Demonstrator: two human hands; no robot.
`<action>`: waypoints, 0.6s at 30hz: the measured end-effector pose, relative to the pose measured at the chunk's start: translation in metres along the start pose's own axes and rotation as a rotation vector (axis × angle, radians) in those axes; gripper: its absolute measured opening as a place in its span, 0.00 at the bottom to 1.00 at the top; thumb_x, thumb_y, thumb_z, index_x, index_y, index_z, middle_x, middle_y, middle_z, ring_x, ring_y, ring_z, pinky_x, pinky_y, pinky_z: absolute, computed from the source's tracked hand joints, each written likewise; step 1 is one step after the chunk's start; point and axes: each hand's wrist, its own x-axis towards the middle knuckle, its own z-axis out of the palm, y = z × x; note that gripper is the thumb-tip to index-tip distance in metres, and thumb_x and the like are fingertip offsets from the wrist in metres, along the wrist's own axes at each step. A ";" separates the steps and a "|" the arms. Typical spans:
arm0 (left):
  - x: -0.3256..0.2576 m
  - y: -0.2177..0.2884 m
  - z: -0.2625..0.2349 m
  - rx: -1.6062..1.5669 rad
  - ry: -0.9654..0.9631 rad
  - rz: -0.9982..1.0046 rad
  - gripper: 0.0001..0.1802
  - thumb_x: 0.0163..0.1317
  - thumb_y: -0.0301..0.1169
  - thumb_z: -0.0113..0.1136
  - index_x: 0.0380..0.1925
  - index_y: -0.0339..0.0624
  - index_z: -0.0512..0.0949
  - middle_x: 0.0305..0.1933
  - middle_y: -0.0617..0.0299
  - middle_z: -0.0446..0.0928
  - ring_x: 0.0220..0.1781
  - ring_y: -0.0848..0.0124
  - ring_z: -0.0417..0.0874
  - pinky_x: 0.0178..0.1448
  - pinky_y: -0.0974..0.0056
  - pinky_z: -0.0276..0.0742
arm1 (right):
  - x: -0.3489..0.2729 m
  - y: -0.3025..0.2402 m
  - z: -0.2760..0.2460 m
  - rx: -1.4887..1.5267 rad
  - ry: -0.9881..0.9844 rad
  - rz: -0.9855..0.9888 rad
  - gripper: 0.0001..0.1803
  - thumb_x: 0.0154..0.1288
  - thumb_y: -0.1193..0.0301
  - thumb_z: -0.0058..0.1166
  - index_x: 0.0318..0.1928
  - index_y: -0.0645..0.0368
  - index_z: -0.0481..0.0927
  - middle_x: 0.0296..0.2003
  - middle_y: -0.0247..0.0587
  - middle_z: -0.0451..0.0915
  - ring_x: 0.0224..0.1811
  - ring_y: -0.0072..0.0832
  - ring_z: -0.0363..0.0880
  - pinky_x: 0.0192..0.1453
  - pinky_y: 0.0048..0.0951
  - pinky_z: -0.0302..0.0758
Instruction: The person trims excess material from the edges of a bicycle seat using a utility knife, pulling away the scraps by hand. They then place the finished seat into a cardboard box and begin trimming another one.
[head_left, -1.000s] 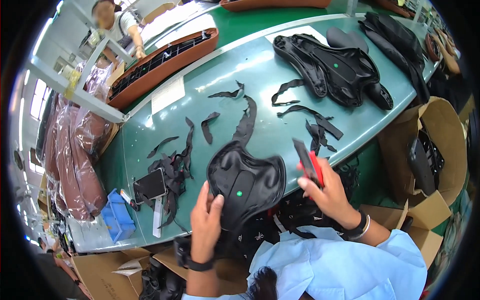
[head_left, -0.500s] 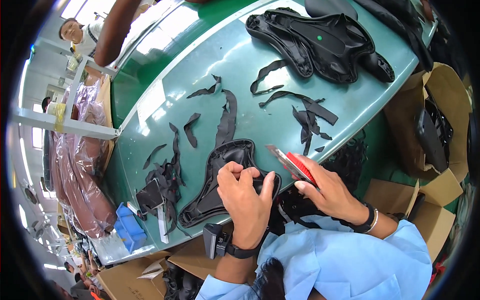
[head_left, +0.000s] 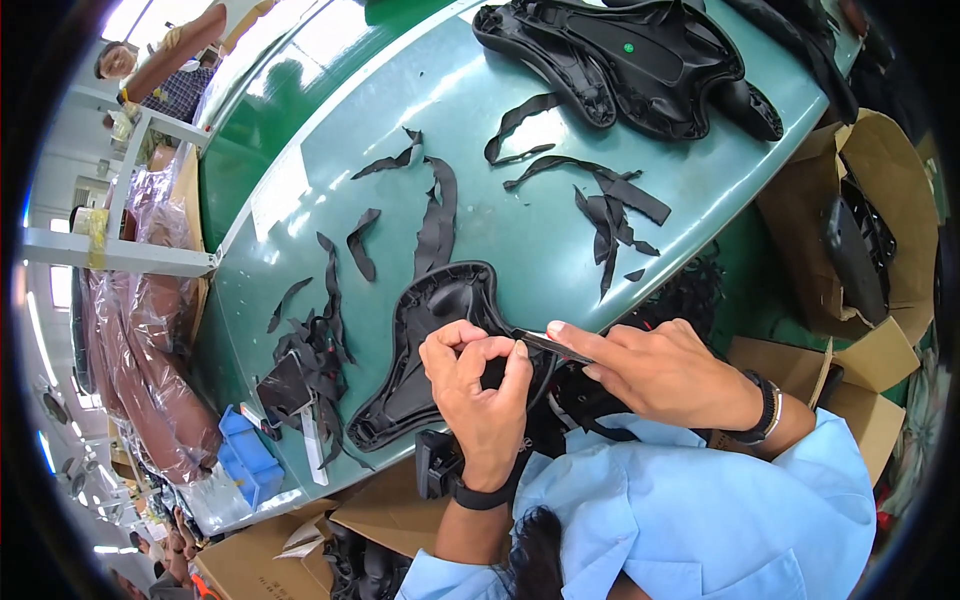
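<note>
At the tabletop's [head_left: 300, 250] six o'clock edge, the left hand [head_left: 480, 385] pinches the black saddle's [head_left: 430, 340] rim while the right hand [head_left: 665, 370] grips a blade [head_left: 550, 346] against it. Cut strips [head_left: 600, 205] lie toward twelve; trimming looks unfinished.

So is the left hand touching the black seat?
Touching. The head view shows the left hand with its fingers curled over the rim of the black seat, pinching its edge, with no gap.
</note>
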 end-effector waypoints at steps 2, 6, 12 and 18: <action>0.002 0.001 0.002 0.022 0.002 0.026 0.06 0.47 0.22 0.68 0.26 0.40 0.80 0.41 0.60 0.70 0.48 0.62 0.71 0.55 0.59 0.64 | -0.001 -0.005 0.001 -0.038 -0.009 0.001 0.34 0.67 0.69 0.56 0.72 0.49 0.62 0.22 0.42 0.75 0.18 0.39 0.74 0.20 0.37 0.66; -0.001 0.000 0.003 0.099 0.009 0.092 0.06 0.47 0.23 0.66 0.26 0.41 0.78 0.42 0.59 0.72 0.50 0.61 0.70 0.58 0.57 0.61 | -0.012 -0.015 0.006 0.200 -0.082 0.075 0.33 0.69 0.68 0.52 0.71 0.58 0.58 0.23 0.47 0.77 0.21 0.45 0.77 0.24 0.42 0.70; 0.001 -0.004 0.005 -0.043 0.115 0.034 0.07 0.48 0.22 0.66 0.27 0.40 0.77 0.43 0.58 0.71 0.50 0.60 0.70 0.56 0.57 0.63 | -0.031 -0.021 0.012 0.378 -0.048 0.165 0.33 0.69 0.69 0.52 0.72 0.56 0.58 0.25 0.48 0.80 0.23 0.46 0.78 0.25 0.43 0.71; -0.002 -0.003 0.006 -0.068 0.126 0.036 0.07 0.49 0.21 0.65 0.26 0.40 0.76 0.43 0.56 0.71 0.49 0.60 0.70 0.55 0.58 0.65 | -0.005 -0.014 0.018 0.233 0.148 0.074 0.32 0.67 0.70 0.54 0.71 0.52 0.62 0.23 0.43 0.78 0.19 0.43 0.75 0.20 0.40 0.66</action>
